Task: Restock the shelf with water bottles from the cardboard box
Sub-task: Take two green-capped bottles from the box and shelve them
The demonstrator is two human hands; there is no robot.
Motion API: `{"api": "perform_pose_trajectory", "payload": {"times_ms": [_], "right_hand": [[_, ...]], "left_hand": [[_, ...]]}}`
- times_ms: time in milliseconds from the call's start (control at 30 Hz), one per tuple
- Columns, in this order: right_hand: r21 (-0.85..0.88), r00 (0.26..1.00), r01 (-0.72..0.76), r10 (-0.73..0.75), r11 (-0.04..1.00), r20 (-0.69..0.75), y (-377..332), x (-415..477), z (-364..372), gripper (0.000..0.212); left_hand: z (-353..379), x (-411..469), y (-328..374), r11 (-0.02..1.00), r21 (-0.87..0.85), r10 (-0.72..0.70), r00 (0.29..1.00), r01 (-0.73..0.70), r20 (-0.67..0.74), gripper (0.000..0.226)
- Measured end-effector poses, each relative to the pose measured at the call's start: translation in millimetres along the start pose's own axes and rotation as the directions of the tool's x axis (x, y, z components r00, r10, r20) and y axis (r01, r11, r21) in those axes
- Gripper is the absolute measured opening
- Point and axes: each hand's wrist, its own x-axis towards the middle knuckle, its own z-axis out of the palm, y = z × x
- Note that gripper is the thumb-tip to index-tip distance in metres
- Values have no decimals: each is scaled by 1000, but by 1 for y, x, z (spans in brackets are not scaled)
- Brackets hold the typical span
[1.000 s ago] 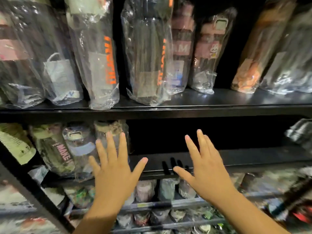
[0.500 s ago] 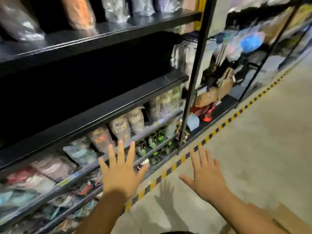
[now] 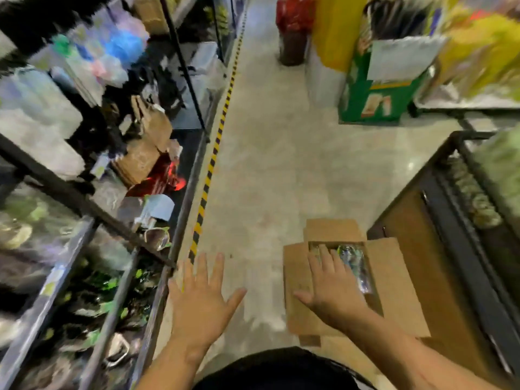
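Note:
An open cardboard box (image 3: 394, 280) sits on the floor at lower right, flaps spread. Plastic-wrapped water bottles (image 3: 354, 263) show in its opening. My right hand (image 3: 329, 288) hovers over the box with fingers straight and spread, empty, fingertips above the opening. Empty too, my left hand (image 3: 201, 302) is spread flat over the floor, beside the bottom edge of the black shelf (image 3: 180, 218) on the left. Wrapped goods fill the shelf's lower tiers, blurred by motion.
Yellow-black hazard tape (image 3: 213, 156) runs along the floor by the shelf. A brown cabinet (image 3: 430, 249) stands right of the box. A green carton (image 3: 377, 91) and a red and brown object (image 3: 294, 29) stand farther up the aisle. Grey floor (image 3: 270, 164) lies between.
The view swung from the shelf front down and right to the aisle floor. The box came into sight, and my right hand now hangs over it. Both hands stayed spread and empty.

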Motion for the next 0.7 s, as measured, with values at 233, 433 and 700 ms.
{"api": "perform_pose_trajectory", "payload": {"times_ms": [233,433,700], "right_hand": [[149,919,-389,393,909,-2,84,-40,5,108],[182,812,-581,581,793,58,121,-42,3,95],[187,740,-668,670,720,64,126,21,-34,98]], "left_hand": [[0,82,99,922,101,360,924,-373,129,90],[-5,145,179,772,97,615,777,-628,133,99],[-32,242,227,683,85,694,681,-726,236,116]]}}
